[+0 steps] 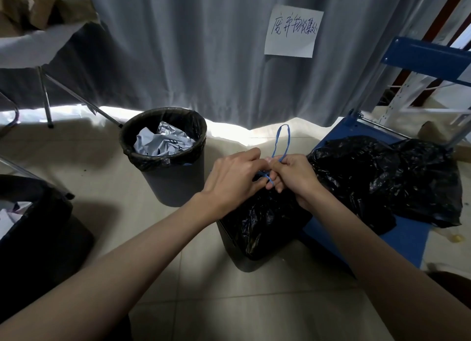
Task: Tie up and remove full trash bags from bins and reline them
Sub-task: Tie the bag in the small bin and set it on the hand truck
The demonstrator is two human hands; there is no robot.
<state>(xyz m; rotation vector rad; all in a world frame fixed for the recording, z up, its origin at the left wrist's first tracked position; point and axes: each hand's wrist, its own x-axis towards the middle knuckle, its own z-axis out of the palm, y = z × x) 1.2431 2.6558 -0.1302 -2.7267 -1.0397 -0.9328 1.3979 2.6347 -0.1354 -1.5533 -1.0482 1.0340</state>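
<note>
A handwritten paper sign [293, 31] is pinned to the curtain [204, 47]. Blue drawstrings [280, 147] are pinched by the left hand [234, 177] and right hand [293, 175] above the black bag [262, 223] in its bin [237, 254].

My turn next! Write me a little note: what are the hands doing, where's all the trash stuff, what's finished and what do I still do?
Left hand and right hand: both pinch the blue drawstring over the black bag, mid-knot, with a loop standing up.
That bag sits in the near bin, not lifted out.
Loose black bags lie on the blue cart.
The round bin behind and the bin at the left edge are lined and hold paper trash, untied.
Left: finish the knot, lift the bag out, reline, do the other bins.
</note>
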